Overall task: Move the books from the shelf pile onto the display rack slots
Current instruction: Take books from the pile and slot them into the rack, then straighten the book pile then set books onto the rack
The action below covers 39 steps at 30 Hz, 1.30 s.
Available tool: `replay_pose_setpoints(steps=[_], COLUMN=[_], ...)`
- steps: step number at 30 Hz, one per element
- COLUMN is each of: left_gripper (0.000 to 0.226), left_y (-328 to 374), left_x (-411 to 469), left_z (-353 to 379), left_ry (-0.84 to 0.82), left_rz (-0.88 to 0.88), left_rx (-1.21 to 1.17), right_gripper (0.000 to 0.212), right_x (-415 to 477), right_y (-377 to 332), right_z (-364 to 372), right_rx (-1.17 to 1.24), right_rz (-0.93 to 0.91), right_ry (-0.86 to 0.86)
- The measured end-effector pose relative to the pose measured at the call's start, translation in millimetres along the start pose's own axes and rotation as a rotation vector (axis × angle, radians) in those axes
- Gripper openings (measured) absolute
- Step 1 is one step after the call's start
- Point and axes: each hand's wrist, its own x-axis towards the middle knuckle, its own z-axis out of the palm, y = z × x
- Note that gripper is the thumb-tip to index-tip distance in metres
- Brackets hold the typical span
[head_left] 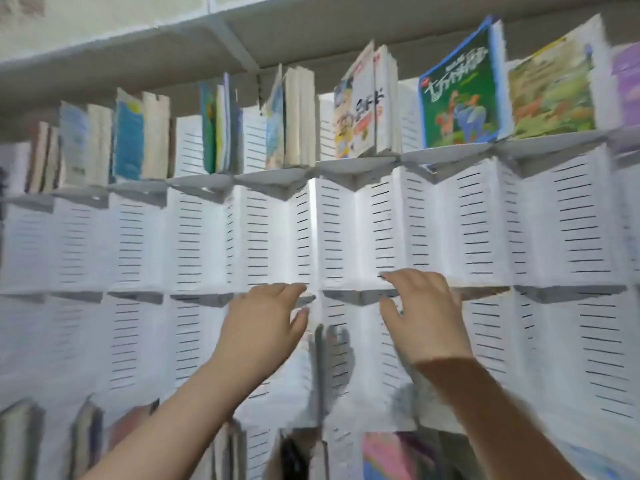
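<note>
Books upright in top-row slots of white slotted metal display rack (485,230): green dinosaur-cover book (457,98), yellow-green landscape-cover book (554,95) just right of it, white cartoon-cover book (356,112) left of it, blue-cover paperback (128,140) far left. More in bottom row, too blurred to identify. Left hand (263,323) up at middle row: fingers relaxed, loosely spread, holding nothing, tips at small grey ledge (360,295); contact unclear from motion blur. Right hand (420,317) near it, at same ledge: fingers spread wide, empty.
</note>
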Motion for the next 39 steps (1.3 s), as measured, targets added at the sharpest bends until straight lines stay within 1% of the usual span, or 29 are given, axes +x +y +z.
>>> replay_pose_setpoints(steps=[2, 3, 5, 6, 7, 10, 14, 17, 18, 21, 26, 30, 32, 34, 39], left_gripper=[0.048, 0.050, 0.061, 0.062, 0.058, 0.043, 0.036, 0.055, 0.057, 0.055, 0.054, 0.058, 0.052, 0.049, 0.046], left_y=[-57, -86, -140, -167, -193, -273, -398, -486, -511, -579, -694, -799, -856, -911, -1034], left_x=[-29, -43, -71, -85, -97, -127, -150, -159, -161, -164, -170, -174, -176, -175, -168], left_z=[-3, -4, -5, -6, -5, 0, -4, -13, -17, -24, -22, -25, -31, -40, -43], left_ry=[-0.057, -0.060, -0.056, -0.056, -0.065, -0.094, -0.076, -0.044, -0.045, -0.048, -0.051, -0.064, -0.084, -0.111, -0.105], left_rz=[-0.075, -0.117, -0.198, -0.239, -0.282, -0.344, -0.450, -0.522, -0.547, -0.615, -0.605, -0.552, -0.533, -0.502, -0.458], left_rx=[0.060, 0.083, 0.112, 0.125, 0.129, 0.136, 0.300, 0.389, 0.393, 0.412, 0.437, 0.430, 0.426, 0.437, 0.416], right_gripper=[0.050, 0.054, 0.057, 0.057, 0.057, 0.054, 0.037, 0.031, 0.030, 0.026, 0.027, 0.030, 0.036, 0.038, 0.037], right_x=[-10, -13, -20, -23, -27, -35, -22, -4, 1, 14, 32, 46, 58, 73, 101], right_y=[-51, -77, -130, -157, -184, -269, -386, -470, -494, -560, -654, -736, -781, -824, -912], right_z=[44, 66, 107, 128, 150, 216, 305, 359, 374, 419, 491, 543, 566, 583, 640], right_rx=[-0.002, -0.007, 0.007, 0.032, 0.068, 0.209, 0.362, 0.466, 0.480, 0.491, 0.447, 0.427, 0.402, 0.365, 0.274], right_rz=[-0.052, -0.089, -0.162, -0.200, -0.241, -0.332, -0.381, -0.394, -0.410, -0.465, -0.465, -0.420, -0.403, -0.376, -0.358], right_ry=[-0.079, -0.116, -0.179, -0.194, -0.206, -0.239, -0.254, -0.261, -0.268, -0.276, -0.232, -0.139, -0.146, -0.196, -0.247])
